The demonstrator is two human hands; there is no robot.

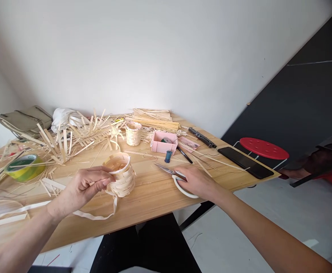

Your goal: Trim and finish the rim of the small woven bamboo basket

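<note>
A small woven basket (123, 182) stands near the front of the wooden table, with white trim along part of its rim. My left hand (88, 185) pinches the white strip at the rim's left side. The loose strip (93, 217) trails down and away to the left across the table. To the right, my right hand (195, 181) is closed over the white-handled scissors (185, 191), which lie on the table with blades pointing left. Just behind the blades stands a blue thread spool (168, 156).
Behind are a second woven basket (133, 134), a pink box (163, 142), a black pen (184, 154) and a phone (245, 162). Piled wood strips (60, 142) and a tape roll (26, 167) lie left. A person's hand shows at far right, past a red stool (264, 148).
</note>
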